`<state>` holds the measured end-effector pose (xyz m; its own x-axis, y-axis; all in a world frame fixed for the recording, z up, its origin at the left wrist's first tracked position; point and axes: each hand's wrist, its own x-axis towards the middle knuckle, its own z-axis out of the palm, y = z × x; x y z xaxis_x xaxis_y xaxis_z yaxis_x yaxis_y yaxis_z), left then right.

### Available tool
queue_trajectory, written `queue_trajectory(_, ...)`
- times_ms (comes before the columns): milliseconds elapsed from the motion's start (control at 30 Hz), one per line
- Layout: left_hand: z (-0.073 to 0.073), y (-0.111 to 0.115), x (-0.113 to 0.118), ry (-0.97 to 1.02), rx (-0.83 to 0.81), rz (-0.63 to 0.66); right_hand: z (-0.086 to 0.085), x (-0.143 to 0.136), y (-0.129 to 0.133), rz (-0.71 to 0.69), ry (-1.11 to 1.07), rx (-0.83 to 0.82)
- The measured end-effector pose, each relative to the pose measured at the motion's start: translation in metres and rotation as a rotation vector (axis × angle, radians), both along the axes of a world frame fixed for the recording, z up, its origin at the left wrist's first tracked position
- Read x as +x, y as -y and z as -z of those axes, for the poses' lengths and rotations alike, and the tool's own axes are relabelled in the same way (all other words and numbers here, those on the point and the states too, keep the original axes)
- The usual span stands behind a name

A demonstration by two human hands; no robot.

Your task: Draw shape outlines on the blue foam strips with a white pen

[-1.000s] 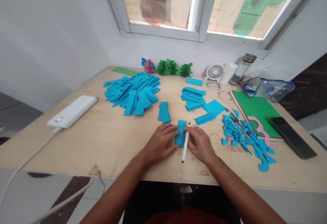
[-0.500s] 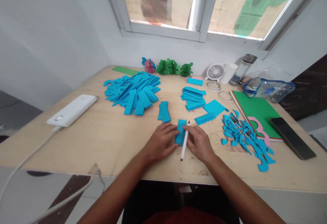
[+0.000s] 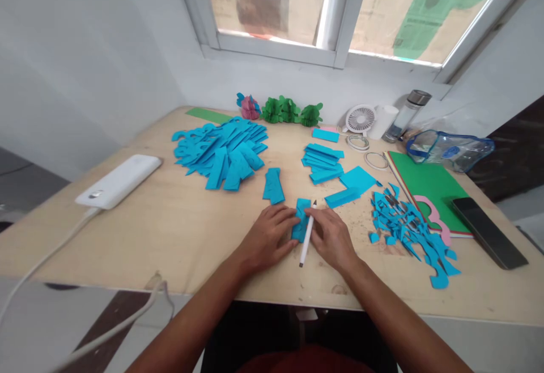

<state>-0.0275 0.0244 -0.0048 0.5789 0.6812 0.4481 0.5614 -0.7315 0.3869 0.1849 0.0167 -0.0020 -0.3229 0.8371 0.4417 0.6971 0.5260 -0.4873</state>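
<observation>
A small folded blue paper piece [image 3: 301, 225] with dark drawn lines lies between my hands near the table's front edge. My left hand [image 3: 268, 236] rests at its left side, fingertips and thumb pressing on the paper's edge. At the other side is my right hand [image 3: 334, 236], its fingers bent around a white pen [image 3: 306, 242]. The pen slants along the paper's right edge, dark tip pointing away from me; the right fingertips also touch the paper. Just beyond my left hand lie a few folded blue pieces [image 3: 273, 186].
Blue cut pieces form a large pile [image 3: 225, 152] at left; folded blue strips [image 3: 322, 162] lie at centre right. Blue scraps [image 3: 403, 220] sit beside a green sheet [image 3: 429, 191] and a phone [image 3: 488, 231]. A white power bank [image 3: 121, 183] with cable lies left. A fan [image 3: 360, 119] and bottle [image 3: 407, 117] stand behind.
The view has shifted very slightly. Both hands, the pen and the blue paper stay in nearly the same place.
</observation>
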Motion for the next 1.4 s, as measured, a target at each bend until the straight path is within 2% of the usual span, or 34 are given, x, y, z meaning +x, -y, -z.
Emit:
queue_trajectory(333,0.000,-0.001,0.000,-0.017,-0.006,-0.008,-0.003,-0.001,0.000,0.007,0.036,-0.025)
queue_trajectory(667,-0.007,0.003,0.003,0.041,0.002,0.004,-0.003,-0.001,0.000,0.006,0.008,-0.025)
queue_trajectory(1000,-0.005,0.003,0.004,0.038,0.006,0.004,-0.003,0.000,0.003,-0.004,0.002,-0.030)
queue_trajectory(1267,-0.010,0.005,0.005,0.049,-0.003,0.005,-0.005,0.001,0.005,-0.015,-0.013,-0.041)
queue_trajectory(1400,-0.015,0.007,0.006,0.079,0.002,0.047,-0.008,0.002,0.007,-0.023,-0.035,-0.039)
